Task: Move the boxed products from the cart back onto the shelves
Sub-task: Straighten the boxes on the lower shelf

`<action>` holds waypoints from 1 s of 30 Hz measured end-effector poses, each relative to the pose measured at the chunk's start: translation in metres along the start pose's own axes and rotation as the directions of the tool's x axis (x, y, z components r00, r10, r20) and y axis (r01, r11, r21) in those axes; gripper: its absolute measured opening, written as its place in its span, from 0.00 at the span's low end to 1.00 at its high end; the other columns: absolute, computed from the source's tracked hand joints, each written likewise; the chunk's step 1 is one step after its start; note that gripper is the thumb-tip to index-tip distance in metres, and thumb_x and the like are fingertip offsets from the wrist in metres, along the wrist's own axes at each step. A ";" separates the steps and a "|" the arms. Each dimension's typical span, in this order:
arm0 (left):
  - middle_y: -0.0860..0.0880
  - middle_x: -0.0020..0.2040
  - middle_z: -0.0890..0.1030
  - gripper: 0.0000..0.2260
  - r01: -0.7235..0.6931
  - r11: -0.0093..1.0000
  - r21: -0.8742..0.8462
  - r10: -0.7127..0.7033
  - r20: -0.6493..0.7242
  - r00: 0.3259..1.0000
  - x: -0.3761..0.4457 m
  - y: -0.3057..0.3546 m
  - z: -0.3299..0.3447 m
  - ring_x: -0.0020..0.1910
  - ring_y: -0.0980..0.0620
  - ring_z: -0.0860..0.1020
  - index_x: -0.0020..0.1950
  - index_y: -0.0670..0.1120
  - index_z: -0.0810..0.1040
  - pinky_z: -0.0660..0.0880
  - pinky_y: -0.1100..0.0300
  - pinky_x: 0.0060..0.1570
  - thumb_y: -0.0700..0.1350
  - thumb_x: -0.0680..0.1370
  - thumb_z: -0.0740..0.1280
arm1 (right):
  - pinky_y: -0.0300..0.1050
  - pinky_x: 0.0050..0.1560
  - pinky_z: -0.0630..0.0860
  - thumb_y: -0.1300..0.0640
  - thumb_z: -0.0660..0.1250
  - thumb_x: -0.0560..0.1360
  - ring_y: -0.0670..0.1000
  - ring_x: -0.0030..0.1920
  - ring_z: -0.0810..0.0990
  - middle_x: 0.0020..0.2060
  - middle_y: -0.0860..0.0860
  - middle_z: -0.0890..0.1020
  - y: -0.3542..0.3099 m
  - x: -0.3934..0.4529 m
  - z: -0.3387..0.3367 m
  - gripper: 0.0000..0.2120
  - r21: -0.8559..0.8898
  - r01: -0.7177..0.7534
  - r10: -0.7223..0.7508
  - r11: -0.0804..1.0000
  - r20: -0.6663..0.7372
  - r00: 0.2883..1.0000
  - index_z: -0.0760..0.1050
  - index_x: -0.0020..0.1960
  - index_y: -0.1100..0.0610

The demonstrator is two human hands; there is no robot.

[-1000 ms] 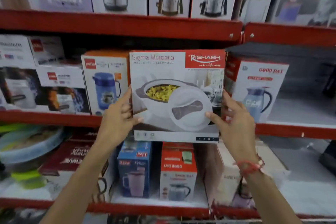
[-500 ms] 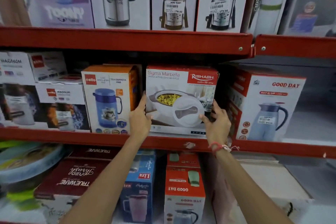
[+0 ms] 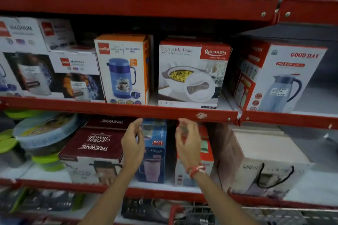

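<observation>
The white and red Rishabh casserole box [image 3: 192, 75] stands upright on the middle red shelf [image 3: 118, 109], between an orange Cello jug box [image 3: 124, 69] and a Good Day jug box [image 3: 285, 76]. My left hand [image 3: 132, 145] and my right hand [image 3: 186, 144] hover below that shelf's front edge, fingers apart and loosely curled, holding nothing. Both hands are clear of the casserole box. A red thread band circles my right wrist. The red rim of the cart [image 3: 175, 212] shows at the bottom edge.
The shelf below holds a maroon Trueware box [image 3: 95, 144], a blue Liza mug box [image 3: 155, 151], a red box behind my right hand and a pale Ganesh box [image 3: 265, 162]. Green-lidded containers [image 3: 43, 133] sit at left. The top shelf carries flask boxes.
The casserole box went from held in front of the shelf to standing on it. Both hands let go and dropped below the shelf edge.
</observation>
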State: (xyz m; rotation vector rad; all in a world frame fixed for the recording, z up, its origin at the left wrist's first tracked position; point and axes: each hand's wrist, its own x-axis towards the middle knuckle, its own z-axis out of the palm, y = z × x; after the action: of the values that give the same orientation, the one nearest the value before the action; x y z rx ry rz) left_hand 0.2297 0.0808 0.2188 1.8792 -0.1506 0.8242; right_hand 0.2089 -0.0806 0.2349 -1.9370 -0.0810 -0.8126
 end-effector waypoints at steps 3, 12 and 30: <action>0.45 0.72 0.69 0.21 0.357 0.934 -0.032 -0.349 0.140 0.926 -0.036 -0.021 -0.004 0.68 0.50 0.69 0.74 0.45 0.61 0.68 0.58 0.67 0.49 0.82 0.54 | 0.37 0.71 0.60 0.60 0.68 0.74 0.51 0.72 0.65 0.73 0.52 0.63 0.010 -0.037 0.028 0.37 -0.031 -0.301 0.292 0.953 0.355 0.888 0.51 0.77 0.56; 0.45 0.65 0.76 0.22 0.505 0.860 0.074 -0.495 0.356 0.792 -0.059 -0.034 -0.035 0.65 0.45 0.73 0.71 0.49 0.66 0.65 0.60 0.59 0.55 0.81 0.49 | 0.43 0.62 0.73 0.61 0.69 0.73 0.53 0.64 0.77 0.67 0.54 0.75 -0.002 -0.060 0.037 0.50 -0.177 -0.371 0.399 0.912 0.598 0.695 0.32 0.76 0.53; 0.52 0.50 0.78 0.09 0.398 0.901 0.174 -0.429 0.503 0.750 -0.121 0.002 0.007 0.56 0.48 0.79 0.58 0.47 0.71 0.73 0.68 0.46 0.47 0.81 0.58 | 0.51 0.66 0.69 0.55 0.70 0.72 0.58 0.71 0.63 0.73 0.59 0.61 0.053 -0.060 -0.030 0.37 -0.362 -0.386 0.423 0.849 0.026 0.906 0.54 0.76 0.53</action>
State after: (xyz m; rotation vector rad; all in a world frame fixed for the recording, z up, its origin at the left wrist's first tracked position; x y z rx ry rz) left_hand 0.1408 0.0431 0.1454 2.0496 -0.0440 -0.0167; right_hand 0.1676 -0.1154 0.1685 -2.2224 0.4286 -0.4582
